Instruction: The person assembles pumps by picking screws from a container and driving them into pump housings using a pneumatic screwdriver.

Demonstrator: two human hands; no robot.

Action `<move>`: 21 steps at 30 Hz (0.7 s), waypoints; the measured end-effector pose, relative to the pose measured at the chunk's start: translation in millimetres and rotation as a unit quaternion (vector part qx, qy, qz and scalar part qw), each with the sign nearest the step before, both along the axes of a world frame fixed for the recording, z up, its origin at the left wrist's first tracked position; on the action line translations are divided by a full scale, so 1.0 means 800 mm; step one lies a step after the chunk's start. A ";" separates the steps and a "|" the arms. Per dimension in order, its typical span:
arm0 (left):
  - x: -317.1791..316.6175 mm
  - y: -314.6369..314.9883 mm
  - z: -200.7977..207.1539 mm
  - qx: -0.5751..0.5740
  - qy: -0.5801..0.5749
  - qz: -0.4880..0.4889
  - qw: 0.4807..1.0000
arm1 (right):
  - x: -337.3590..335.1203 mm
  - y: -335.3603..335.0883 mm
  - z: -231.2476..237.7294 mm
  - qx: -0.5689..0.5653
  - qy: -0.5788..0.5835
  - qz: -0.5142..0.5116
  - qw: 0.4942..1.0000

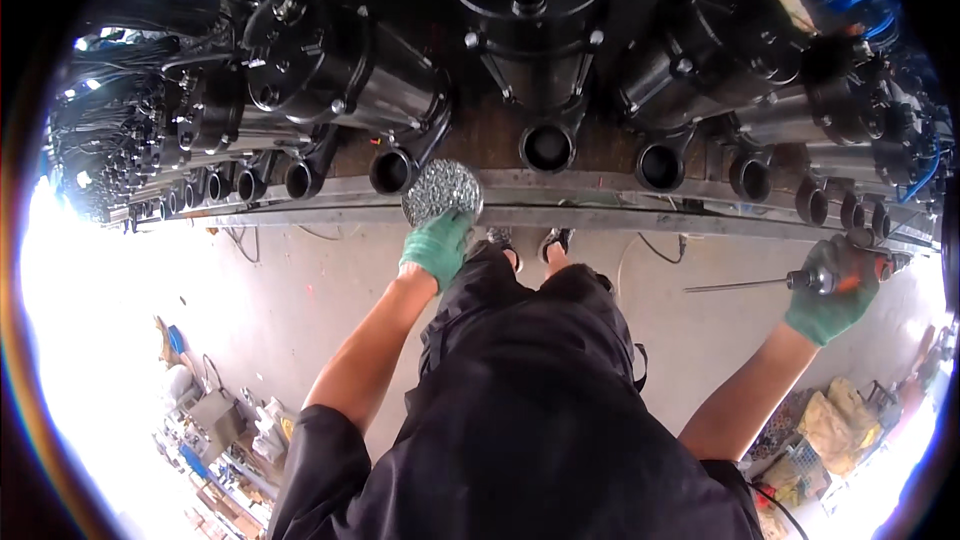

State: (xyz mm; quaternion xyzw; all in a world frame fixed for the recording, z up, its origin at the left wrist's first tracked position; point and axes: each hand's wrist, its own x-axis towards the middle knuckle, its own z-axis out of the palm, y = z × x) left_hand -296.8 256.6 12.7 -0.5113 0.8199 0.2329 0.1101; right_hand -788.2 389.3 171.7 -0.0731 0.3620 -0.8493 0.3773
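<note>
My left hand [437, 248], in a green glove, is closed on the rim of a round tub of small metal screws [443, 186]. The tub is at the bench edge, in front of a black cylindrical unit [400, 80] with a round open pipe end [390, 171]. Off to the right, my right hand [828, 308], also gloved in green, grips a power drill [812, 281]. Its long thin bit points left, away from the bench units. Fingers and drill body are partly blurred and dark.
Similar black units [530, 50] stand in a long row, their pipe ends facing me above a metal bench rail [560, 215]. Cables [665, 250] lie on the floor below. Shelves of parts [215, 430] are at lower left, bags and crates [830, 420] at lower right.
</note>
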 end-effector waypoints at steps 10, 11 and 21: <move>0.017 -0.007 -0.030 -0.020 0.129 -0.040 0.991 | 0.046 0.086 0.044 0.048 0.076 -0.032 0.995; 0.019 -0.008 -0.032 -0.039 0.141 -0.044 0.988 | 0.051 0.094 0.047 0.032 0.063 0.022 0.997; 0.013 -0.014 -0.022 0.015 0.108 -0.033 0.994 | 0.098 0.106 0.053 0.051 0.033 -0.008 0.998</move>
